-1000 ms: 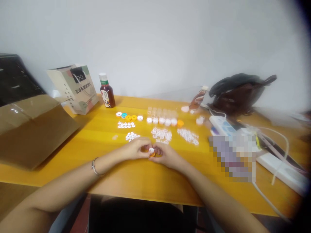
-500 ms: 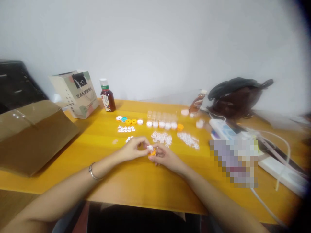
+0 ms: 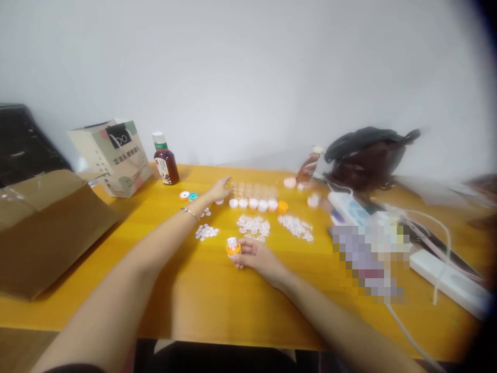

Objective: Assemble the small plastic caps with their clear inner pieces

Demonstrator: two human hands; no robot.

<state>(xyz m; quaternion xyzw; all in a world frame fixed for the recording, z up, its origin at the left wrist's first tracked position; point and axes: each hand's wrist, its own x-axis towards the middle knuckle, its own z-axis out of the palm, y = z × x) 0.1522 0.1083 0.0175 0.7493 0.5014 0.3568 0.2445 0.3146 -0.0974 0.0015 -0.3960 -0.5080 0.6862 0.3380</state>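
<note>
My right hand (image 3: 258, 257) is closed on an orange round cap (image 3: 233, 250), holding it above the front middle of the table. A small white piece (image 3: 232, 241) stands on top of the cap. My left hand (image 3: 219, 189) is stretched far forward, its fingers reaching to the left end of a row of clear little cups (image 3: 254, 190). Its fingertips are slightly blurred and look apart, close to the first cup. White caps (image 3: 253, 204) line up in front of the cups, with an orange cap (image 3: 282, 207) at the right end.
Small white discs (image 3: 207, 232) and piles of white cut-out pieces (image 3: 253, 226) lie on the table. Around them stand a cardboard box (image 3: 50, 228), a paper bag (image 3: 120, 160), a dark-red bottle (image 3: 165, 163), a second bottle (image 3: 308, 167), a dark bag (image 3: 365, 160) and power strips (image 3: 446, 277).
My left hand has left the orange cap and moved forward and left to the clear cups. My right hand keeps the cap with the white piece. The view has shifted slightly.
</note>
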